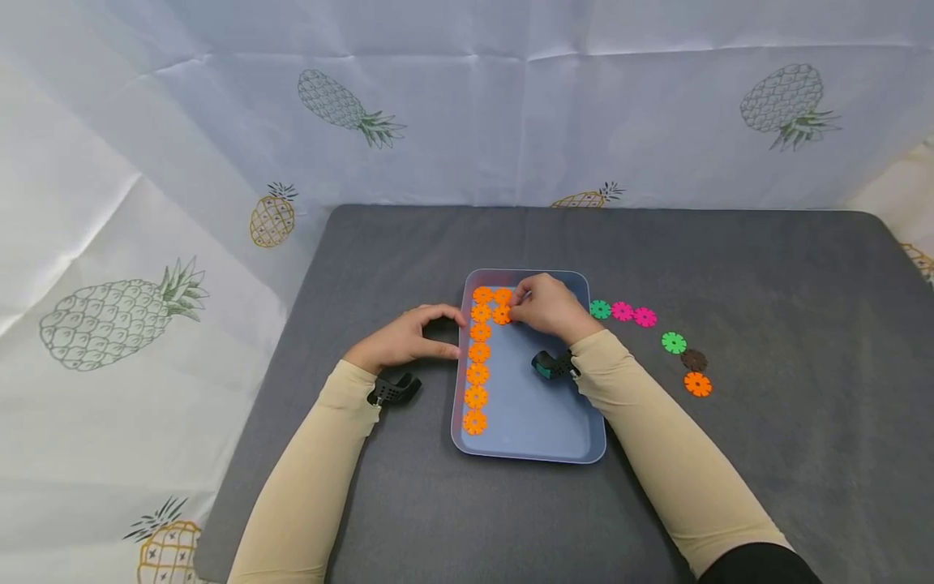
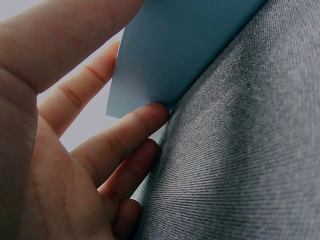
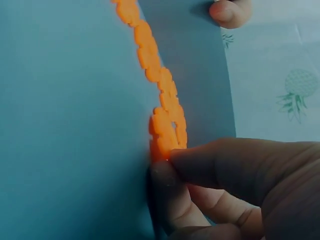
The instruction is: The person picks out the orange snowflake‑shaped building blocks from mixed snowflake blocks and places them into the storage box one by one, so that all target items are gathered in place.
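Observation:
A shallow blue tray (image 1: 543,442) lies on the table with a column of orange notched discs (image 1: 477,353) along its left side. Inside its upper part, my right hand (image 1: 549,307) pinches an orange notched disc (image 1: 500,314) between thumb and fingertips, beside the column's top end. Up close in the right wrist view, that orange disc (image 3: 161,131) stands tilted against its neighbours. Around the tray's left edge, my left hand (image 1: 409,337) keeps thumb and fingers spread. Its fingertips (image 2: 155,114) touch the tray's outer wall (image 2: 165,60), low down by the grey cloth.
Right of the tray, a loose trail of discs runs across the grey table (image 1: 788,389): a teal-green one (image 1: 600,309), two pink ones (image 1: 623,311), a green one (image 1: 674,343), a brown one (image 1: 694,360) and an orange one (image 1: 697,384). A pineapple-print cloth (image 1: 452,122) hangs behind.

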Motion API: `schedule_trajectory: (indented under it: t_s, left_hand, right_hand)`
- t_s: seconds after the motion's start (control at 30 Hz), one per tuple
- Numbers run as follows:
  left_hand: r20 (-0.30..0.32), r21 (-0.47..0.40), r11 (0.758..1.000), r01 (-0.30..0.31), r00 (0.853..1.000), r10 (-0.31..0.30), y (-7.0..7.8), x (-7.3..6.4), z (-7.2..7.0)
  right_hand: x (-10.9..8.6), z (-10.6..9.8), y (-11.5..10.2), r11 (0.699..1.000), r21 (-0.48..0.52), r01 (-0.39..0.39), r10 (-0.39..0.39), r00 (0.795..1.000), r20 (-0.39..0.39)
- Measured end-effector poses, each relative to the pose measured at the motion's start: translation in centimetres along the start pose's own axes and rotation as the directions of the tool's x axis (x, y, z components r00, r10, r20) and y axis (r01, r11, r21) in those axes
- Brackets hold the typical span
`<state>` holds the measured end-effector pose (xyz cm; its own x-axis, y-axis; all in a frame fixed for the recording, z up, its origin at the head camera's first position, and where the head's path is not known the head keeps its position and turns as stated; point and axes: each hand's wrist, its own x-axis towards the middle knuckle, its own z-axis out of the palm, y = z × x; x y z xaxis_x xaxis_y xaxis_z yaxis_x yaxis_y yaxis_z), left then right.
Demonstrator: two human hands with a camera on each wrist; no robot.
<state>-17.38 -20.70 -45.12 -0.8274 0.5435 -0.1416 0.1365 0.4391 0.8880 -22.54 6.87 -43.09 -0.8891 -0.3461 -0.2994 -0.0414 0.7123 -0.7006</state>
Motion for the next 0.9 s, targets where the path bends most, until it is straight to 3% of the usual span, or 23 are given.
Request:
schedule_trajectory:
  t_s: [0.4,0.9]
  left_hand:
    - [0.003,-0.016,0.999,0.031,1.000,-0.031,0.71,0.03,-0.24]
    - [-0.005,-0.009,1.000,0.020,1.000,-0.020,0.17,0.05,0.06]
  right_hand:
    - [0.02,-0.46,-0.51,0.999,-0.035,-0.022,0.022,1.000,0.003]
    - [0.02,0.18,-0.03,0.999,-0.041,0.006,-0.008,0.999,-0.037]
